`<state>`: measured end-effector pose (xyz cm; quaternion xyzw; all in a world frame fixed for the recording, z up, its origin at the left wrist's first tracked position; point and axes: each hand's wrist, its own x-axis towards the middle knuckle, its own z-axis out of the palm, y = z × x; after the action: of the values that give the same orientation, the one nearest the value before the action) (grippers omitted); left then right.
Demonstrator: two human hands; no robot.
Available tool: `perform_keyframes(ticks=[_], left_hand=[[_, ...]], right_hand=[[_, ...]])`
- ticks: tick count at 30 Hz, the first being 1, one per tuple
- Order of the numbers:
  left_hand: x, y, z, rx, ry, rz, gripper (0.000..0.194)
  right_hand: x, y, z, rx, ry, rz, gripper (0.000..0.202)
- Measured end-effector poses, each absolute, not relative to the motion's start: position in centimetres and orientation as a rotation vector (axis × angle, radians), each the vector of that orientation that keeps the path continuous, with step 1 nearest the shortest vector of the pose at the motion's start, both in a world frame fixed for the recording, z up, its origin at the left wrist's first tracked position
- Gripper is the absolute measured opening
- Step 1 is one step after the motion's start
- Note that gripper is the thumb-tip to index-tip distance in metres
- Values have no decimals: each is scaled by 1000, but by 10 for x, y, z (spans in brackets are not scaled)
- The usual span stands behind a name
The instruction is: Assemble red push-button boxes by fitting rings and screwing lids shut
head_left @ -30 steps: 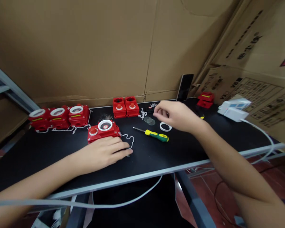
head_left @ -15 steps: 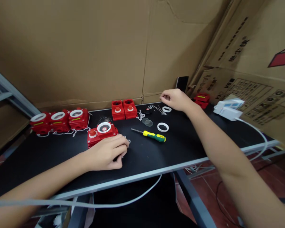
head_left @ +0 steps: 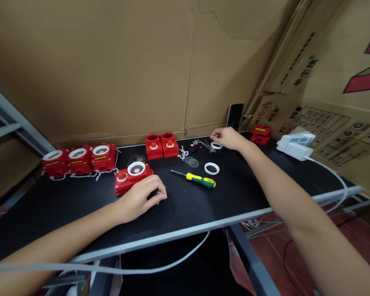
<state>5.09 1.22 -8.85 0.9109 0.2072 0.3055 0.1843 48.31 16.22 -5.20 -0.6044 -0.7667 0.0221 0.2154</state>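
Note:
My left hand (head_left: 142, 198) rests against the near right side of a red plastic box (head_left: 128, 187), its thumb and fingers pinched around a small whitish bit too small to name. That box has a white ring around a round window and a red knob. At the back, my right hand (head_left: 228, 138) hangs with curled fingers over a white ring (head_left: 216, 145), beside several long thin metal pins (head_left: 206, 144). Whatever its fingertips hold, if anything, is hidden. A yellow-green screwdriver (head_left: 202, 180) lies between the hands, below another white ring (head_left: 211, 168) and clear round discs (head_left: 192, 162).
Three red boxes (head_left: 78, 160) with white cords stand at left, two more (head_left: 162, 146) at the back. Further right are a red part (head_left: 260, 134), a phone-like black object (head_left: 234, 116) and a white adapter (head_left: 296, 146) with a cable. Cardboard (head_left: 126, 74) walls the back.
My right hand has lowered slightly toward the back white ring, fingers closer to the tabletop. My left hand stays by the red box, its fingers shifting a little. The view has tilted slightly.

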Motion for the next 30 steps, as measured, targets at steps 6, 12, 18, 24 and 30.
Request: perform_keyframes(ticks=[6,12,18,24,30], left_hand=[[54,2,-82,2512,607,875,11],[58,-1,-79,2484,605,887,15],[56,4,-77,2370,712,961,10],[57,5,-71,2054,814,1061,30],[62,2,-67,1814,833,1058,33]], right_hand=[[472,168,-72,-1757,-2173,-43,13],[466,172,-80,-1784,-2144,-88,13],[461,166,-71,-1736,-2109,-57,17],[449,147,-51,-1652,-2057,4,12],[396,101,-41,-1327,-2119,7,11]])
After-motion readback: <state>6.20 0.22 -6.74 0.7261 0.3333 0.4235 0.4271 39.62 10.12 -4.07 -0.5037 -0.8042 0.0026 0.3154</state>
